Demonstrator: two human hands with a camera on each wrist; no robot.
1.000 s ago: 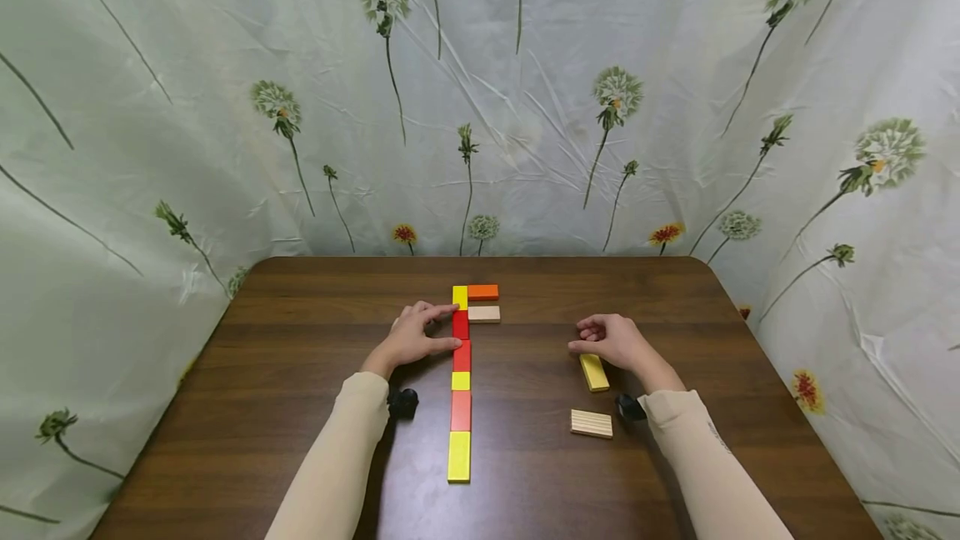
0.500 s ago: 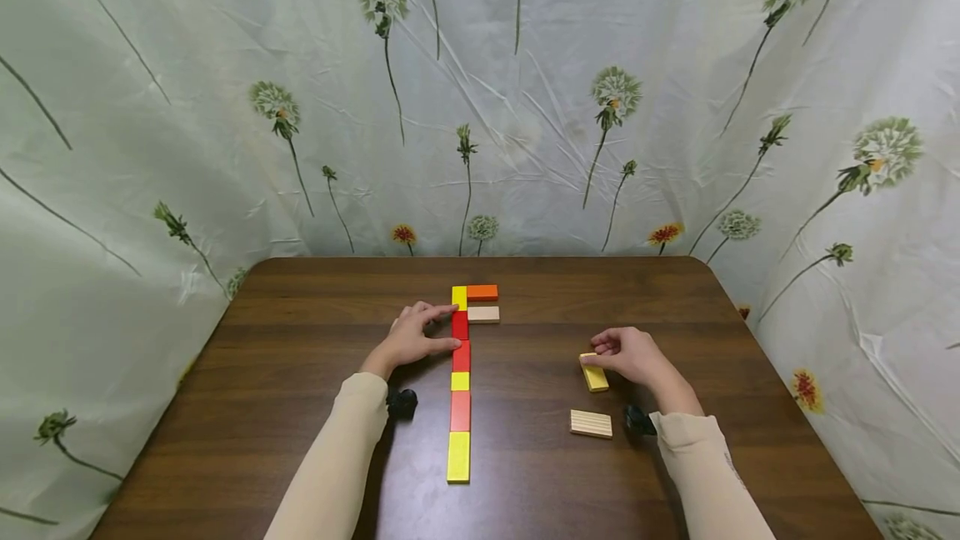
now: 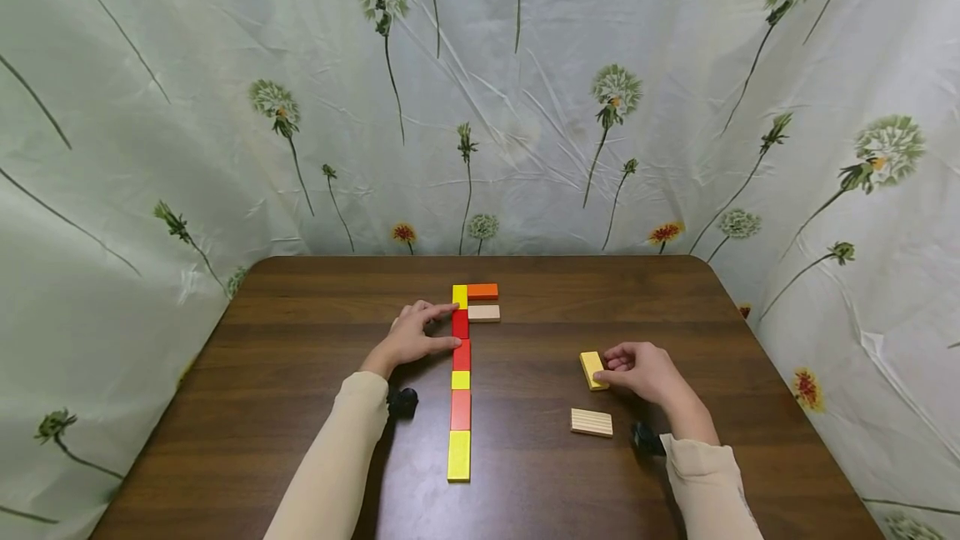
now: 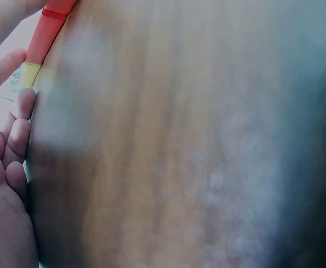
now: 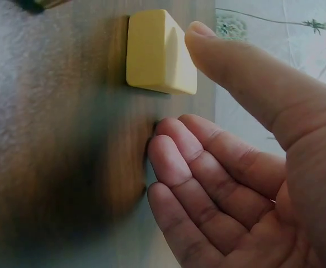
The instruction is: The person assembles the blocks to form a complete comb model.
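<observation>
A line of red, pink and yellow wooden blocks (image 3: pixel 461 411) runs away from the person across the table. My left hand (image 3: pixel 411 336) lies beside it, thumb and index fingertips touching the far part of the line at a red block (image 3: pixel 461 324). To the right, a loose yellow block (image 3: pixel 588 365) lies flat and slightly turned. My right hand (image 3: pixel 648 369) is at its right side, with the thumb over the block's near edge and the fingers loosely bent. In the right wrist view, the thumb is close to the yellow block (image 5: pixel 149 50); whether it touches, I cannot tell.
An orange block (image 3: pixel 482 292) and a pale wood block (image 3: pixel 483 314) stick out rightward from the line's far end. A ridged wood block (image 3: pixel 591 422) lies nearer the person. A flowered curtain (image 3: pixel 540 148) hangs behind the brown table (image 3: pixel 300 298).
My right hand has moved right and toward the person, from the yellow block's far end to its right side. The left hand and the blocks have stayed in place.
</observation>
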